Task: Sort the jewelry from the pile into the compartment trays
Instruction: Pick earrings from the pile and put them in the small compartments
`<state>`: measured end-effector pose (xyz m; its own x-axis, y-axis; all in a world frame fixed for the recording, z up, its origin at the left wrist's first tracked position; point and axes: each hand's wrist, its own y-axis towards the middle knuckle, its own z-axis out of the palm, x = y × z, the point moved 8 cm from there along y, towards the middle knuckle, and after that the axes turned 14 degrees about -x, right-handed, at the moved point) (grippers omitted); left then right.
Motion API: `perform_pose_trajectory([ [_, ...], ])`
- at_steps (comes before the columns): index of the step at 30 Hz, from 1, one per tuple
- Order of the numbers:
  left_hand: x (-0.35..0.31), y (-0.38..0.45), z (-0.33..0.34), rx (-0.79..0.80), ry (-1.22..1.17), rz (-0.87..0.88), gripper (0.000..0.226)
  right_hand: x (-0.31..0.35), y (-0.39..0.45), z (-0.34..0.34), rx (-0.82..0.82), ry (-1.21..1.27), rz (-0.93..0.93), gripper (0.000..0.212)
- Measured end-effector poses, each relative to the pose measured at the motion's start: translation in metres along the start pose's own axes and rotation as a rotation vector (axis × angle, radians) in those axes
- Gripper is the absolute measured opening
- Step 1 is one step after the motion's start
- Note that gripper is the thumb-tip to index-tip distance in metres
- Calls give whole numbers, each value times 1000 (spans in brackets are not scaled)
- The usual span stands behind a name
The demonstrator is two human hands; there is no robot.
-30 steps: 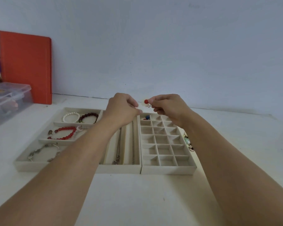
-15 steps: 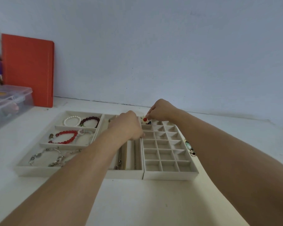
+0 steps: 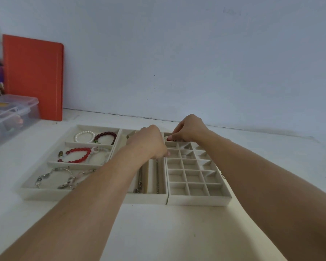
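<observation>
Three beige trays stand side by side. The bracelet tray on the left holds a pearl bracelet, a dark red one, a red bead one and silver ones. Chains lie in the middle tray. My right hand pinches a small red-beaded earring low over the far-left cell of the grid tray. My left hand is curled, fingertips at the wall between the middle and grid trays, nothing visible in it. The pile is mostly hidden behind my right arm.
An orange board leans on the wall at the far left. A clear plastic box with small items stands in front of it. The wall runs close behind the trays.
Both hands came down from mid-air to the trays. My right hand carried the red earring down to the grid tray's far-left cell; my left hand settled at the tray wall.
</observation>
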<state>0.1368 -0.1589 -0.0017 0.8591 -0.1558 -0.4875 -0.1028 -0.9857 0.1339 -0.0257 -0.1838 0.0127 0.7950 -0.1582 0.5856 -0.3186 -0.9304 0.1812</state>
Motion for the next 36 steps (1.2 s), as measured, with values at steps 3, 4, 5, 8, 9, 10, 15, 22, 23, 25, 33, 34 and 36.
perform_pose_trajectory([
  [3, 0, 0, 0, 0, -5, -2, 47, 5, -3, -3, 0, -20, -55, 21],
  [4, 0, 0, 0, 1, -6, 0, 48, 6, -3, -3, 7, -28, -65, 20],
  [5, 0, 0, 0, 1, -8, 1, 48, 7, -4, -3, 17, -36, -74, 19],
  [8, 0, -1, -1, -3, -13, 6, 46, 9, -5, -1, 47, -65, -109, 14],
  [9, 0, -1, -1, -3, -13, 7, 46, 10, -5, 0, 61, -68, -121, 12],
  [10, -1, -1, -1, -2, -11, 8, 45, 12, -5, 1, 74, -71, -131, 11],
  [15, -1, -1, -2, 5, -4, 13, 45, 15, -3, 3, 75, -171, -167, 16],
  [22, -2, -1, -1, 15, 5, 19, 45, 7, -1, 0, 15, -135, -128, 21],
  [23, -1, -1, -1, 18, 9, 18, 45, 7, -1, 1, 13, -136, -126, 20],
  [25, 0, -1, 0, 23, 15, 19, 44, 7, -2, 1, 11, -155, -126, 20],
  [33, 2, 2, -1, -2, 35, 17, 47, 6, -2, -27, -100, -78, -110, 14],
  [34, 3, 1, -2, -10, 47, 11, 48, 3, -3, -33, -117, -66, -106, 12],
  [36, 1, -1, -4, -19, 80, 6, 47, -5, -7, -41, -123, -66, -100, 10],
])
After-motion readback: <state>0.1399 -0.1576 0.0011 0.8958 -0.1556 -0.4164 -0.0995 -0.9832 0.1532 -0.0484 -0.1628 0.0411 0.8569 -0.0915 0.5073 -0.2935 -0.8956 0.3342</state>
